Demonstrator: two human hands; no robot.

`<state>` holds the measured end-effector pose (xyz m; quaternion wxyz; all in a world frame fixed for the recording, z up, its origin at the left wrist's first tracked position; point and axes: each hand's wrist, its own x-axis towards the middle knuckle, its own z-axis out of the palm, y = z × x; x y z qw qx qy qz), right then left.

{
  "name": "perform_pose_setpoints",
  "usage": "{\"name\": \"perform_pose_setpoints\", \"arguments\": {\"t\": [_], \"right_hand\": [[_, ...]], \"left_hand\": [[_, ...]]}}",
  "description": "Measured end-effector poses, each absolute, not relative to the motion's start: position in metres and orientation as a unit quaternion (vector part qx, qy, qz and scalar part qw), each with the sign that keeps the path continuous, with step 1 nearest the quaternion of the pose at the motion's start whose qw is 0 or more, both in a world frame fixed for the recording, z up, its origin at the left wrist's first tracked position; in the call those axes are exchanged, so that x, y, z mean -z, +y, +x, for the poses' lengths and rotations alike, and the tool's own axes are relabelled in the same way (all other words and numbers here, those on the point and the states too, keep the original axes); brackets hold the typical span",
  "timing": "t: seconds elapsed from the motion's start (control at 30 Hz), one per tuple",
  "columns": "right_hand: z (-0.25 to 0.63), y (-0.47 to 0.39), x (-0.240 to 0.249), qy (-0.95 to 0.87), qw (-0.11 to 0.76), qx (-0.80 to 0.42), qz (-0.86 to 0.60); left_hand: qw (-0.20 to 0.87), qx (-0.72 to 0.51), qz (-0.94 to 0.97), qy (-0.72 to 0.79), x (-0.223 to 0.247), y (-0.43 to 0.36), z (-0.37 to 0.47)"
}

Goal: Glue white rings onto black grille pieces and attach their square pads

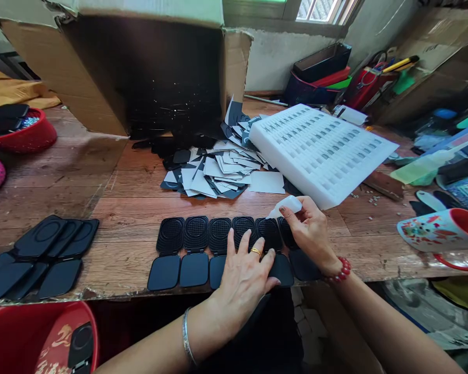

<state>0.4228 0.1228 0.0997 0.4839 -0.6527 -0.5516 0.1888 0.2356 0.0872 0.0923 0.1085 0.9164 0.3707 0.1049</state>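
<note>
- Along the near edge of the wooden worktop [132,208] lies a row of black hinged cases [195,249], opened flat, side by side, their grid-patterned halves away from the person and their smooth halves toward the edge; the row's long axis runs left to right.
- The left hand [244,272] lies flat, fingers spread, on the cases at the right of the row's middle; its grip is open and pressing down, closed on nothing.
- The right hand [310,231] hovers just to the right of it, over the row's right end, with thumb and fingertips pinched on a small white slip [286,206].
- The slip sits just above and behind the grid halves of the rightmost cases, so the nearest case lies below and slightly toward the person from the pinch; the right hand is the nearer one to it.
- Behind the row are a heap of white and dark paper pieces [218,174] and a white foam tray [320,150], well apart from both hands.
- Hidden: the two rightmost cases lie largely under the hands, so their exact count and whether the slip touches one cannot be told.
</note>
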Motion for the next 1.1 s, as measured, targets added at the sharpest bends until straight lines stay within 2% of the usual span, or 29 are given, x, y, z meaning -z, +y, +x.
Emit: {"name": "perform_pose_setpoints", "arguments": {"t": [0.47,0.77,0.97,1.1], "right_hand": [[0.431,0.104,-0.104,-0.589,0.451,-0.127,-0.659],[0.433,0.085,-0.11,-0.601,0.431,-0.151,-0.656],[0.418,0.084,-0.112,-0.585,0.438,-0.237,-0.641],[0.407,0.093,-0.107,-0.597,0.436,-0.224,-0.635]], "left_hand": [[0.116,-0.091,0.916,0.373,-0.092,0.087,0.237],[0.12,-0.087,0.915,0.375,-0.093,0.087,0.236],[0.11,-0.089,0.917,0.373,-0.095,0.087,0.237],[0.109,-0.087,0.917,0.373,-0.096,0.088,0.237]]}}
